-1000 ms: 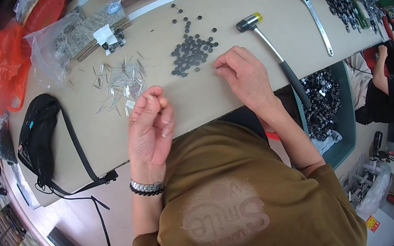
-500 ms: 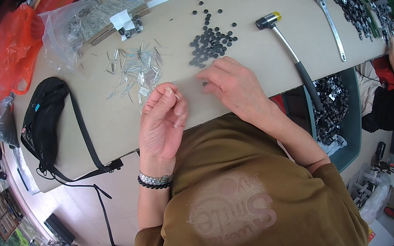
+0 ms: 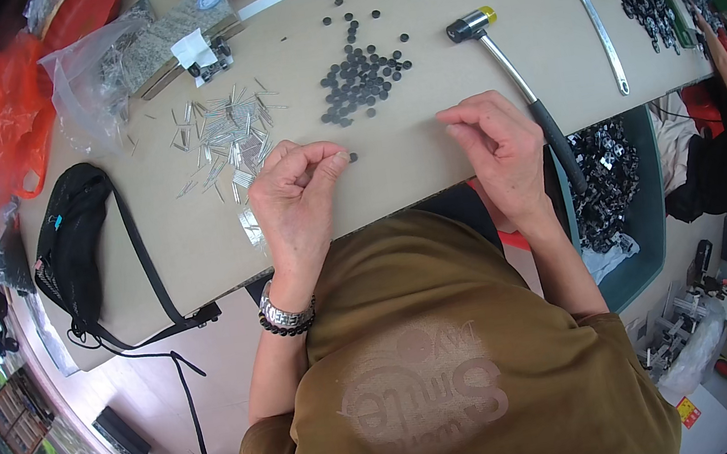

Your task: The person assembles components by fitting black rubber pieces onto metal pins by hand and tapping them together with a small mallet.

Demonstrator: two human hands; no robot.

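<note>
My left hand (image 3: 297, 194) is raised at the near edge of the table, thumb and forefinger pinched together. A small black disc (image 3: 353, 158) shows at its fingertips; the thin metal pin it gripped a moment ago is mostly hidden by the fingers. Apart from it, to the right, my right hand (image 3: 499, 143) hovers with curled fingers, thumb and forefinger slightly parted and nothing visible between them. Beyond the left hand lies a scattered pile of thin metal pins (image 3: 233, 132). A cluster of small round black discs (image 3: 359, 85) spreads further right.
A mallet (image 3: 508, 70) and an adjustable wrench (image 3: 595, 22) lie at right. Below the table's right edge, a green bin (image 3: 653, 216) holds black and silver parts. A black pouch (image 3: 76, 242), red plastic bag (image 3: 3, 137) and box (image 3: 182, 35) occupy the left. Another person's arm (image 3: 719, 56) is far right.
My right hand has pulled away to the right from my left hand. The left hand has turned, and a black disc now shows at its fingertips. The whole view has shifted slightly.
</note>
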